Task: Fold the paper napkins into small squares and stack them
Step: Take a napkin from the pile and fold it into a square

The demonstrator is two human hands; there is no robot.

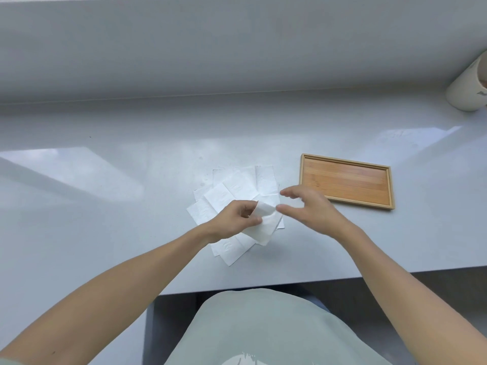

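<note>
Several white paper napkins (238, 187) lie fanned out in a loose pile on the pale grey counter (105, 206). My left hand (234, 219) pinches one napkin (264, 227) lifted slightly off the pile's near right side, its corner curling up by my fingers. My right hand (308, 206) hovers just right of that napkin, thumb and fingers spread apart, with the thumb tip close to the paper's edge and holding nothing.
An empty wooden tray (345, 180) lies flat on the counter to the right of the pile. A cream cylindrical cup (469, 85) stands at the far right by the back ledge. The counter's front edge runs just below my forearms.
</note>
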